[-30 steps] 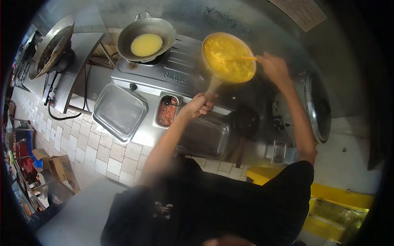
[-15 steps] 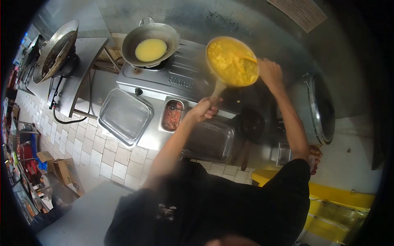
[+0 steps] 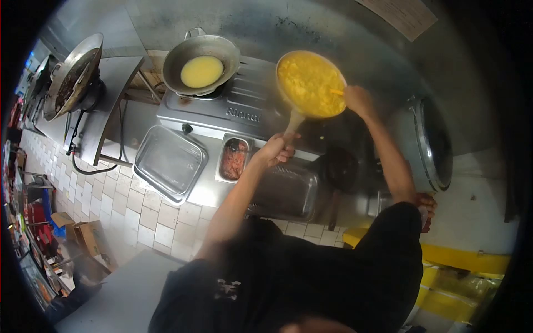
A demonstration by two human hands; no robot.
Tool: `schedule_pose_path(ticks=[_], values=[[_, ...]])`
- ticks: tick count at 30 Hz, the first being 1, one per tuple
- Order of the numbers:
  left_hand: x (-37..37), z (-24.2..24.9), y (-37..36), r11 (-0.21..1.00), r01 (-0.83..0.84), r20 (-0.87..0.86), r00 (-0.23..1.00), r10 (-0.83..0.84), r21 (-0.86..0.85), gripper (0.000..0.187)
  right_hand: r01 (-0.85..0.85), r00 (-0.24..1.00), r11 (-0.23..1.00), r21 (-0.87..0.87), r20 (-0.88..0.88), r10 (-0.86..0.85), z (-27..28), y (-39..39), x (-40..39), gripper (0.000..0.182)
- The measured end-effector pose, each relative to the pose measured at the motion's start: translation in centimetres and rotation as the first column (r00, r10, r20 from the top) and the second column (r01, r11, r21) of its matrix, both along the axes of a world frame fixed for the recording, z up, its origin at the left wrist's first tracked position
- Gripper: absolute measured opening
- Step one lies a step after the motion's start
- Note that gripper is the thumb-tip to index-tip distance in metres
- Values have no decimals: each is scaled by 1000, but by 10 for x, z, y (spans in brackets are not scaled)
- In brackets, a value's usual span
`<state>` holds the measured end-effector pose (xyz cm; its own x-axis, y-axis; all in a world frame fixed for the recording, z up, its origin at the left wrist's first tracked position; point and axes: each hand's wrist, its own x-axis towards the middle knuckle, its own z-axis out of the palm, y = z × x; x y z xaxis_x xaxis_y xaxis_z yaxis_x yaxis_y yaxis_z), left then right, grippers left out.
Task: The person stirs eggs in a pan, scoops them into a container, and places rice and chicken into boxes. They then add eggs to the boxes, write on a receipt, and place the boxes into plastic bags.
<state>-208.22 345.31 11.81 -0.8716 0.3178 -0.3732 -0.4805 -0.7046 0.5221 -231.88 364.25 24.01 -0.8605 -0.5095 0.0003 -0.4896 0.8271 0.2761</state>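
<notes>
My left hand [image 3: 275, 150] is wrapped round the pale handle of a frying pan [image 3: 295, 120], which is held up over the right part of the stove. Yellow scrambled eggs [image 3: 308, 83], soft and lumpy, cover the pan's inside. At the pan's right rim, my right hand [image 3: 358, 101] is closed on a yellow-orange spatula [image 3: 336, 91]; its far end is in the eggs. To the left, a wok [image 3: 227, 53] with a pool of pale yellow liquid [image 3: 202, 71] sits on the other burner.
In front of the stove [image 3: 222, 111] are a clear tray [image 3: 169, 161], a metal container of reddish chopped food [image 3: 234, 160] and another tray [image 3: 288, 191]. A large wok [image 3: 91, 47] stands far left. Another person's hand [image 3: 426, 208] shows at right, beside a big round lidded vessel [image 3: 436, 147].
The spatula and my right hand have shifted slightly left and down in the pan, and the eggs lie differently. My left hand keeps its grip on the handle. The view has tilted a little.
</notes>
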Motion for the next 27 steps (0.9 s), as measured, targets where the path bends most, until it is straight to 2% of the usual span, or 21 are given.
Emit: schedule_pose_path(ticks=[1, 3, 4, 7, 8, 9, 11, 12, 13, 15, 17, 19, 20, 23, 24, 25, 27], values=[[0, 1, 0, 1000, 2, 19, 1000, -2, 0, 31, -9, 1000, 1000, 3, -8, 9, 10, 3, -6, 25], [1, -1, 1, 1000, -2, 13, 1000, 2, 8, 31, 93, 987, 995, 25, 126, -95, 67, -14, 25, 24], [0, -2, 0, 1000, -3, 1, 1000, 3, 13, 31, 98, 990, 993, -70, 107, -90, 62, -7, 17, 23], [0, -6, 1, 999, -16, -6, 1000, 17, 28, 30, 46, 988, 999, 27, 144, -50, 18, 3, 12, 22], [2, -4, 3, 999, -12, -4, 1000, 12, 30, 30, -28, 988, 999, -43, 149, 34, 16, 3, 23, 20], [2, -1, 2, 1000, -7, 7, 1000, 7, 17, 30, -26, 989, 999, -44, 145, 32, 22, 0, 23, 20], [0, 2, 0, 1000, -5, 19, 1000, 5, 1, 30, -49, 997, 998, 26, 68, 47, 41, -11, 20, 20], [0, 2, 0, 1000, -5, 9, 1000, 5, 13, 30, -125, 991, 991, -49, -50, 123, 41, -13, 22, 18], [1, 1, 0, 1000, 1, 3, 1000, -1, 23, 30, -116, 993, 992, -53, -44, 114, 41, -17, 27, 18], [2, 2, 0, 1000, 16, 15, 1000, -16, 3, 30, -238, 967, 967, -93, -115, 227, 41, -29, 40, 16], [0, 2, 1, 1000, 19, 19, 1000, -19, -7, 30, -254, 964, 967, -22, -80, 252, 16, -28, 30, 15], [0, -1, 0, 1000, 0, 8, 1000, 0, 30, 29, -385, 921, 921, 50, -35, 387, -3, -23, 19, 14], [-1, -1, -1, 1000, -6, 3, 1000, 6, 30, 29, -316, 948, 948, 25, -34, 317, 20, -31, 31, 13], [-1, -1, -1, 1000, -1, -1, 1000, 1, 26, 29, -324, 940, 944, -66, -132, 313, 51, -41, 40, 14], [-1, 0, 0, 1000, -5, 5, 1000, 5, 26, 29, -304, 951, 948, -91, -79, 298, 62, -49, 53, 16], [0, 0, 1, 1000, -4, 12, 1000, 4, 25, 29, -298, 954, 950, -91, -74, 292, 48, -48, 50, 16], [-2, -4, 1, 1000, 5, 6, 1000, -5, 20, 29, -452, 888, 885, 112, -42, 458, 14, -48, 42, 17]])
